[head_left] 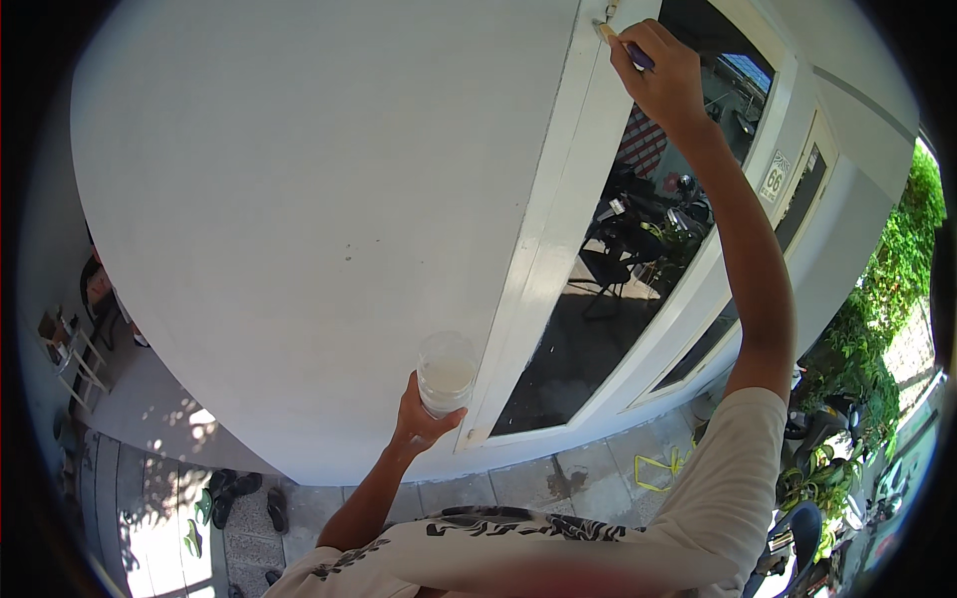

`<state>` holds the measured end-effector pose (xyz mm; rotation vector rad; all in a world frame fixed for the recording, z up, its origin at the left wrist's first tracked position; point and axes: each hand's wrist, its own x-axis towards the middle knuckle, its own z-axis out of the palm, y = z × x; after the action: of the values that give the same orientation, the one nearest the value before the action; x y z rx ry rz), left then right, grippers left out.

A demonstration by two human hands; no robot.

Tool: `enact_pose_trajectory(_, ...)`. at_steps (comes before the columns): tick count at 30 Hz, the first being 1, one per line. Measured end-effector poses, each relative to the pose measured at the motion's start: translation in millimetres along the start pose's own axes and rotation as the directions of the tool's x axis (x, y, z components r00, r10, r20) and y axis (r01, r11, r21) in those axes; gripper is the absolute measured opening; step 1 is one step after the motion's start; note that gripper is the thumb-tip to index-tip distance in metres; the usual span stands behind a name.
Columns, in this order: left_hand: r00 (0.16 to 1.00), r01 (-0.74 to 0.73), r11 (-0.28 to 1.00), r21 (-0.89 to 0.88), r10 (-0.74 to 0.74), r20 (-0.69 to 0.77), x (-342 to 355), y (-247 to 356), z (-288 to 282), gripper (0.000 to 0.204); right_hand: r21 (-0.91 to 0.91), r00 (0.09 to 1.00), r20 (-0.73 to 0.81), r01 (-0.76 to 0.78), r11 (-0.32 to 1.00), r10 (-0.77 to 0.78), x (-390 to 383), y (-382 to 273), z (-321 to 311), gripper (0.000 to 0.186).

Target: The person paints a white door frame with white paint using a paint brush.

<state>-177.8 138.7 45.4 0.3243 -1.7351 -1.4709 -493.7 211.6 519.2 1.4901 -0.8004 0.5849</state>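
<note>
My right hand (658, 68) is raised high at the top of the white frame (538, 214), fingers closed round a paintbrush (636, 54) with a dark handle. The brush's bristle end meets the frame near its upper hinge (610, 10), or comes very close to it. Lower down, my left hand (427, 419) grips a clear plastic jar (446, 371) with whitish contents, held before the wall beside the frame. The bristles are too small to make out well.
A wide white wall (299, 179) fills the left. Dark glass (598, 319) in the frame reflects a chair and motorbikes. Shoes (239, 493) lie on the paving at lower left, and a small table (75, 354) stands farther left. Green plants (867, 329) grow at right.
</note>
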Motion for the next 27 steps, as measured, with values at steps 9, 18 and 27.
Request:
enact_pose_trajectory(9,1.0,-0.003,0.999,0.035,0.004,-0.018,0.5,1.1,-0.2,0.085,0.056,0.932,-0.058,-0.354,0.934,0.357,46.0,11.8,-25.6,0.012)
enact_pose_trajectory(18,0.999,-0.025,1.0,-0.004,0.025,-0.022,0.2,-11.3,-1.3,0.085,0.225,0.969,0.15,-0.226,0.948,0.195,45.3,31.8,-23.5,0.014)
enact_pose_trajectory(27,0.999,0.0,1.0,0.011,0.0,-0.033,-5.0,-10.4,-6.7,0.084,0.254,0.925,0.357,-0.234,0.938,0.134,3.8,24.8,-30.0,0.011)
